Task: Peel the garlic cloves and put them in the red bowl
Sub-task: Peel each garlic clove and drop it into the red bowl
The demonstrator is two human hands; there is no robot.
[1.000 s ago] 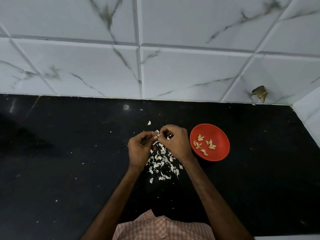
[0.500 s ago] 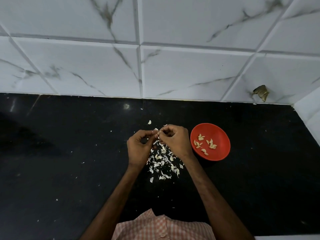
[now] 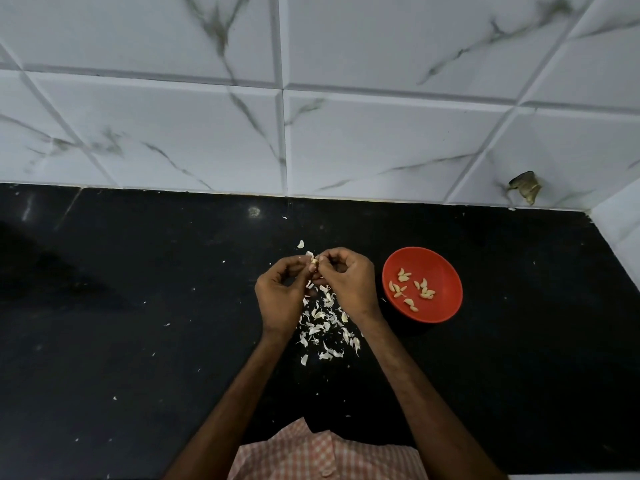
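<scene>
So, quick status. Both hands are up together over the middle of the desk [image 3: 138, 341], a bit nearer the back edge than the front. The left hand [image 3: 278, 299] has its fingers curled and pinches a garlic clove [image 3: 313, 260] at the tips. The right hand [image 3: 349, 285] is curled in too, fingertips right at the same clove, looks like it's picking at the skin. A pale flap sticks up off the clove, so imo it's only partly peeled rn.

The red bowl [image 3: 440, 268] sits just to the right of the right hand, towards the back right corner but well short of it. Inside there's approx a dozen peeled cloves [image 3: 412, 289], yellowish, lying in a few loose clumps.

Under and between the hands there's a big scatter of white skins [image 3: 325, 323], plus one stray bit [image 3: 300, 244] just behind the hands towards the back edge, and tiny flecks all over the desk.

Progress-wise: a fair batch done, one clove in hand mid-peel and not in the bowl yet. What's left after that, idk. Can't tell if any whole unpeeled cloves hide in the skin pile, some bits look plumper but too small to say. No other garlic stash visible anywhere on the desk.
</scene>
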